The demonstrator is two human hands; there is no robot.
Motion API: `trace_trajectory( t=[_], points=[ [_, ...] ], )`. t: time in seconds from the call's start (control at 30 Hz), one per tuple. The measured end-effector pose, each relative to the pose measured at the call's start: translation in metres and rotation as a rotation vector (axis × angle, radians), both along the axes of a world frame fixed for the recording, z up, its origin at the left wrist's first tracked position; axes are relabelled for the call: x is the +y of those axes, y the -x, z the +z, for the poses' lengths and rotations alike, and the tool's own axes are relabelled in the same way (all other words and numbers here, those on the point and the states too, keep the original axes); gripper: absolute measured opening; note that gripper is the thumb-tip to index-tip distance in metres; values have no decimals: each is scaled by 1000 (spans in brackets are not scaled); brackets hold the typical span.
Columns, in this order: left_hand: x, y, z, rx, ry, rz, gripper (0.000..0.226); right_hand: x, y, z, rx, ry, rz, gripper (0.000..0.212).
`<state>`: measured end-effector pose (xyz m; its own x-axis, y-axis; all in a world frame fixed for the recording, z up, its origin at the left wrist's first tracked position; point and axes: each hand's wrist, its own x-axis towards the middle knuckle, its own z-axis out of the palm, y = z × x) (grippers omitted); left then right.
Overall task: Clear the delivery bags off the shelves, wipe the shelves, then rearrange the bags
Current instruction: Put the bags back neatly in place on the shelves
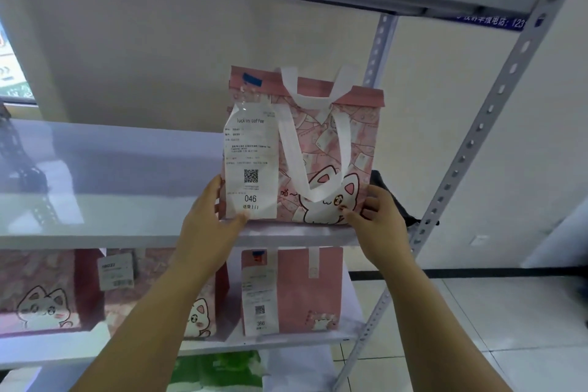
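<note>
A pink delivery bag (321, 143) printed with a white cat stands upright at the right end of the middle shelf (105, 219). It has white strap handles and a long white receipt (249, 169) numbered 046 taped to its front. My left hand (208, 219) grips the bag's lower left corner, thumb on the receipt's bottom edge. My right hand (380, 216) holds the lower right corner, fingertips on the cat print. The rest of this shelf is bare white board.
On the shelf below stand three pink cat bags (44, 293) (178, 299) (296, 289), each with a receipt. A green bag (219, 369) shows on the lowest level. Grey perforated uprights (477, 134) frame the right side. A dark object (391, 194) lies behind the held bag. Tiled floor (477, 312) lies at the right.
</note>
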<state>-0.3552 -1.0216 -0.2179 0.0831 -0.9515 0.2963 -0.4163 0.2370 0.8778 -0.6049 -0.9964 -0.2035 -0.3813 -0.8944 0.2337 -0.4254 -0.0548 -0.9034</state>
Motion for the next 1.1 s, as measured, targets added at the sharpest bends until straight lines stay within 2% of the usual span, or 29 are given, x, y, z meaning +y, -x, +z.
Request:
trace_trajectory(
  t=[0.17,0.27,0.5,0.67,0.83,0.97,1.1],
  points=[
    [8,2,2,11,9,92,65,7,3,7,207,57,-69,33],
    [20,-1,5,17,35,140,56,15,-3,12,277,150,-90,30],
    [59,-25,-7,-15,35,189,21,30,-41,8,450,315,145,22],
    [87,-56,-33,-22,-74,252,13,33,-77,-15,447,237,371,13],
    [113,-92,-56,-34,-183,340,10,31,-114,-43,439,66,541,12],
    [125,-127,-74,-33,-258,412,7,28,-147,-58,499,-17,665,3],
    [130,-170,-89,-32,-314,452,7,27,-184,-73,518,-101,744,10]
  ],
)
